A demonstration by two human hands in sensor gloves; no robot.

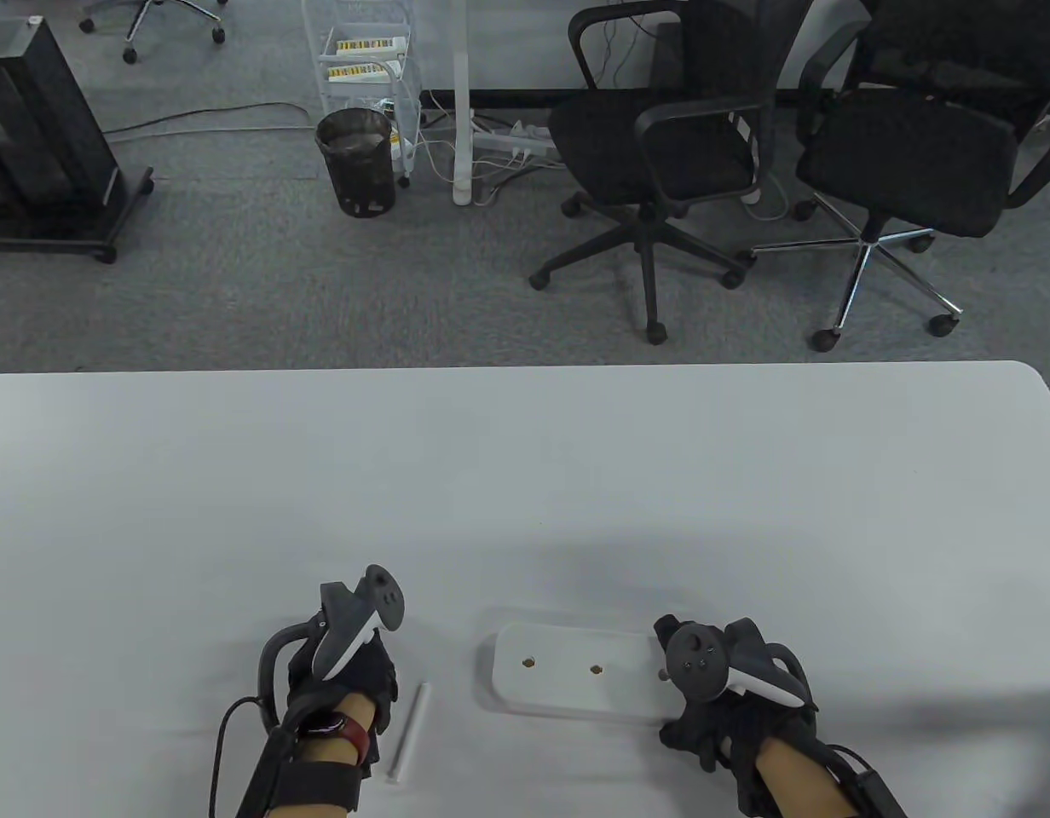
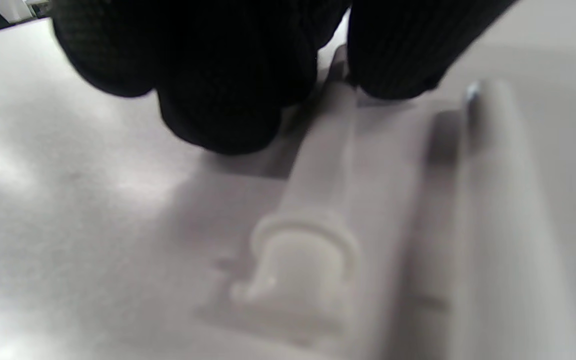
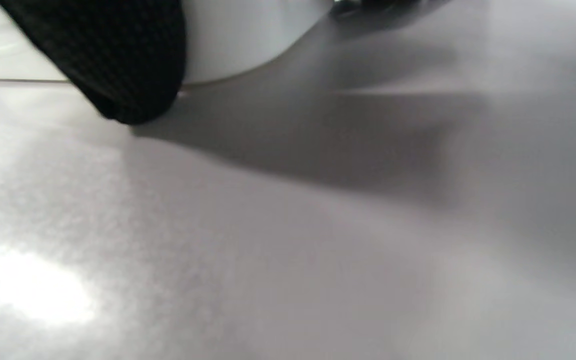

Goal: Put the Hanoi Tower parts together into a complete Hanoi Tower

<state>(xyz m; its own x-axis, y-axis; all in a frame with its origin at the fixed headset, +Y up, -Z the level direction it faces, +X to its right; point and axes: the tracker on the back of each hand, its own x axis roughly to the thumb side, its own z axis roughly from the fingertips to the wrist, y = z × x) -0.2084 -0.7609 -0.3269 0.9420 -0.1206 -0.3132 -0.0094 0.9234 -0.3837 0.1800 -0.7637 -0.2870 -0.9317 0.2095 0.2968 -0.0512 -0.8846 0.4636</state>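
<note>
Closest to the lens in our left wrist view, a white peg (image 2: 313, 200) is lying flat on the table (image 1: 525, 477), its collared end with a small stub pointing at the camera, and a second white rod (image 2: 498, 215) is lying just beside it. We are bringing the gloved fingertips (image 2: 218, 100) of our left hand (image 1: 342, 682) down onto the far end of the nearer peg; they are touching or nearly touching it, curled but not visibly wrapped around it, so we cannot tell whether a grip is made. From the table view only one peg (image 1: 408, 721) is showing, just to the right of that hand; the other is probably hidden under it.

We are resting our right hand (image 1: 729, 699) on the right end of the white base (image 1: 576, 673), fingers bent over its edge. The right wrist view is showing one fingertip (image 3: 118, 65) against the base's rounded side, down at table level. We judge this hold is there to steady the base so it is not sliding when a peg goes in. How tightly the hand is closed we cannot tell.

Two holes (image 1: 562, 665) are facing up in the base, both unfilled, and a third may be under the right hand. No discs are in sight, so we are judging the build barely begun.
</note>
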